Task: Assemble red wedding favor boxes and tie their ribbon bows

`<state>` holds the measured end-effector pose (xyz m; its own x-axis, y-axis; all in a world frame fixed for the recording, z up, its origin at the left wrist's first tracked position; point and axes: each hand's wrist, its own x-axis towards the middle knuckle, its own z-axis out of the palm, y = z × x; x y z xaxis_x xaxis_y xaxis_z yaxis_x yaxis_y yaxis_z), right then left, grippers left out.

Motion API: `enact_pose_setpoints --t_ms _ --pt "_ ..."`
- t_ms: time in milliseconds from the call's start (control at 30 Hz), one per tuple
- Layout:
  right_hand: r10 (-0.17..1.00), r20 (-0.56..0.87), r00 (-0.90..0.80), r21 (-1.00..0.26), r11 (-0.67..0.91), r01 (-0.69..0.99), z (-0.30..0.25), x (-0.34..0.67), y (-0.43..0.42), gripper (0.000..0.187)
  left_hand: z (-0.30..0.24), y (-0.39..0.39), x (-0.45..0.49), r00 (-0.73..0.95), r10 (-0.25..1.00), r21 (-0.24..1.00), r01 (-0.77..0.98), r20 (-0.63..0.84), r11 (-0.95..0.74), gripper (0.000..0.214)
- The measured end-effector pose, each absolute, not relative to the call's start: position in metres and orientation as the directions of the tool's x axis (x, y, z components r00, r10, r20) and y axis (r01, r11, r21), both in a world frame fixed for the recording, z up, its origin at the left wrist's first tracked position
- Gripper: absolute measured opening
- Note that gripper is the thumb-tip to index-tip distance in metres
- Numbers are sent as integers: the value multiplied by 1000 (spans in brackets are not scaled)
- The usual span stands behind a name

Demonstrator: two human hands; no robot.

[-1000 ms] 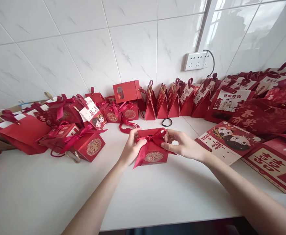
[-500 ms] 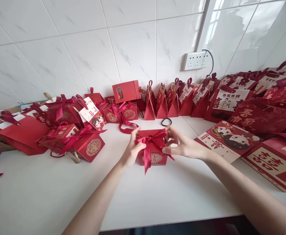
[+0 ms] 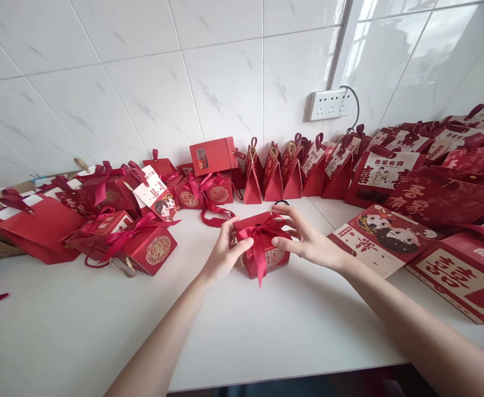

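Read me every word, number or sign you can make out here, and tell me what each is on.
"吾家有喜": bag with a white panel, right.
"囍": red-and-cream box, front right.
"吾" above "有家": dark-red bag, right.
Too small, stylised or blurred: emblem on the bowed box in the middle; small lettering on the couple card; remaining bags.

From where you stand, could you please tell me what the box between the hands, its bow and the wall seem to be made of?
Box: probably matte card, judging by its flat faces and crisp edges.
Bow: satin-like ribbon, soft-draped with a sheen; fibre unclear.
Wall: likely glazed tile, with joint lines and glossy reflections.
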<state>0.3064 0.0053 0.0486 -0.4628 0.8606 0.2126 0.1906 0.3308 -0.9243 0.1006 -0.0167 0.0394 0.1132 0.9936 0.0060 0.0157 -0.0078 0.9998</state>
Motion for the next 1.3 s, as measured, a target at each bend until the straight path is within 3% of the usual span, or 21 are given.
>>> enact_pose_setpoints --t_ms 133,233,367,500,667,933,1100,1300 --pt "848 458 -268 -795 525 304 48 304 4 37 39 -15 99 37 996 994 67 86 -89 51" --pt "738 659 -146 -616 641 457 49 304 3 27 39 -18 97 -63 957 913 324 282 -248 47" --pt "615 740 -272 -453 755 475 50 306 0 21 41 -24 97 22 782 602 624 623 -497 29" --pt "500 781 -375 -306 829 468 48 308 0 19 37 -25 102 122 658 400 708 743 -583 24" --pt "447 759 -474 -193 849 491 47 310 5 6 33 -21 103 136 628 372 704 766 -606 16" --pt "331 811 -482 -43 857 514 46 311 10 4 38 -21 99 80 714 500 659 696 -562 11" --pt "314 825 -470 -25 851 525 47 311 9 7 37 -20 99 84 707 445 723 702 -528 15" --pt "305 823 -479 -7 848 529 47 310 10 11 38 -23 100 175 695 361 752 697 -552 35"
